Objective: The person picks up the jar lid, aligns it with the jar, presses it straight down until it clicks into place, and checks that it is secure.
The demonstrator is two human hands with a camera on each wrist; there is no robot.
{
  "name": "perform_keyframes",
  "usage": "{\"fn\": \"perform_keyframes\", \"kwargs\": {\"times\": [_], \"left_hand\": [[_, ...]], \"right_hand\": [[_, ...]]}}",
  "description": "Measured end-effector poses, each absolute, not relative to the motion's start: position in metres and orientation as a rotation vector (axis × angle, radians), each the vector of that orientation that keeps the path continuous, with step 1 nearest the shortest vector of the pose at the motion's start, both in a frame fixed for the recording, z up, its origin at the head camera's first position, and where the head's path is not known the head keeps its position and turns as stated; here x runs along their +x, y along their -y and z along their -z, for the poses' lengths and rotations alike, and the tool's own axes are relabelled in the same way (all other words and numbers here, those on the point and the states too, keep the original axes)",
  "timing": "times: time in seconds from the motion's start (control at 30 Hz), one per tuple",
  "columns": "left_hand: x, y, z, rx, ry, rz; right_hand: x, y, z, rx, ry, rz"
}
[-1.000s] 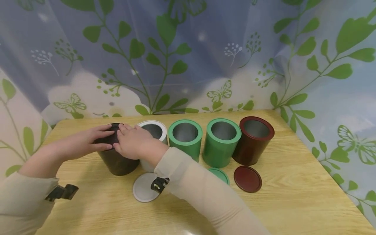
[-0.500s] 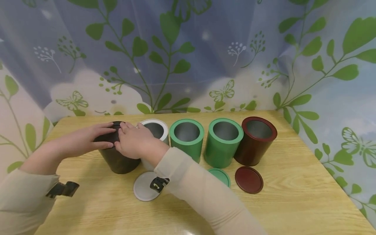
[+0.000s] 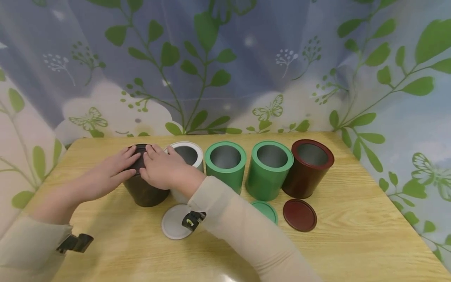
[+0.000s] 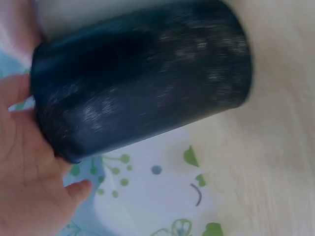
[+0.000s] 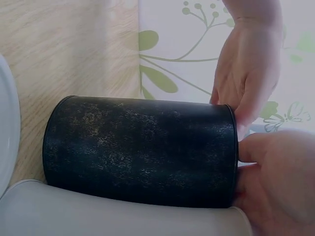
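A black can stands upright at the left end of a row of cans, its dark lid partly hidden under both hands. My left hand lies on the lid's left side with fingers straight. From the right, my right hand rests flat on the same lid, fingertips near its far rim. In the left wrist view the palm faces the top end of the black can. Both hands meet that end in the right wrist view too, beside the black can.
Right of the black can stand a white can, two green cans and a dark red can, all uncovered. A white lid, a green lid and a dark red lid lie in front on the wooden table.
My left hand has tilted flatter over the lid, its fingers shifting slightly toward the far side. The right hand stays on the lid. The head view has shifted slightly.
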State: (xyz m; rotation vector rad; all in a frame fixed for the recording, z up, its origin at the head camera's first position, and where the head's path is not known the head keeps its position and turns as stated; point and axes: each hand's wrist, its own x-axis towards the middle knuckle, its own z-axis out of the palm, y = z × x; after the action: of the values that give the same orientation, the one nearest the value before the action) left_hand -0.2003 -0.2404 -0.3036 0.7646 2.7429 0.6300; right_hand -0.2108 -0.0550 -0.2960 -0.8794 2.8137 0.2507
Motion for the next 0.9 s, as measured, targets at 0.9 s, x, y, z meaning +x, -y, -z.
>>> {"fn": "perform_keyframes", "kwargs": {"times": [0.9], "left_hand": [[-0.189, 0.232, 0.319, 0.612, -3.035, -0.165]], "right_hand": [[-0.21, 0.052, 0.3, -0.856, -2.851, -0.21]]}}
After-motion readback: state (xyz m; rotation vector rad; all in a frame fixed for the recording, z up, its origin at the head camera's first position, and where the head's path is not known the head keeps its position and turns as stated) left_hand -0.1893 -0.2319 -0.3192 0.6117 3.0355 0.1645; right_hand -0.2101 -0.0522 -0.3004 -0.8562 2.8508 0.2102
